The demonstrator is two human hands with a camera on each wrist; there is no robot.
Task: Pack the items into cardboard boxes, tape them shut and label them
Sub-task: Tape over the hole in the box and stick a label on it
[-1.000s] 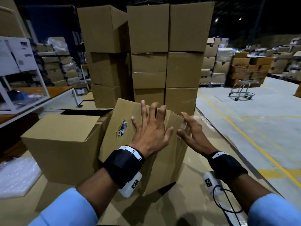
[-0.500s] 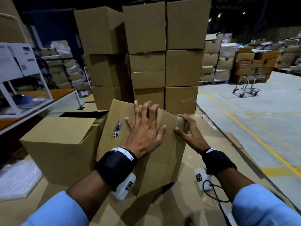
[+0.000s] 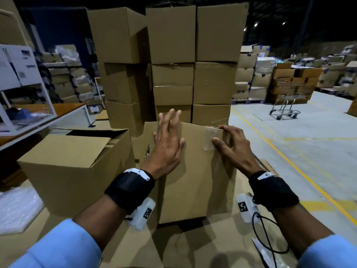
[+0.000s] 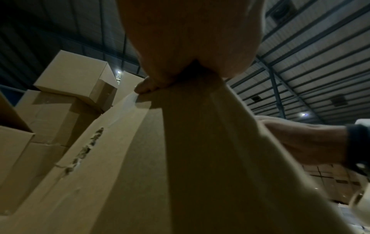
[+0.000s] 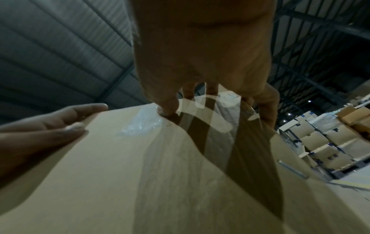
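Cardboard box (image 3: pixel 193 180) is stood centre; open box (image 3: pixel 73 163) just beside L, stack (image 3: pixel 170 64) close behind, open floor (image 3: pixel 299 151) R. L hand (image 3: pixel 166 147) is laid flat on it, fingers straight; R hand (image 3: pixel 233 149) is hooked over top-R corner, thumb on clear tape (image 3: pixel 211 138). Wrist tag (image 3: pixel 147 212) print unreadable.

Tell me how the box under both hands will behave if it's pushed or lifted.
Probably stiff: the box shows a flat face under the pressing left hand. The torn patch on its side looks weak and could crumple if gripped there. Taller than wide, it may tip rather than slide under a high push; weight cannot be judged.
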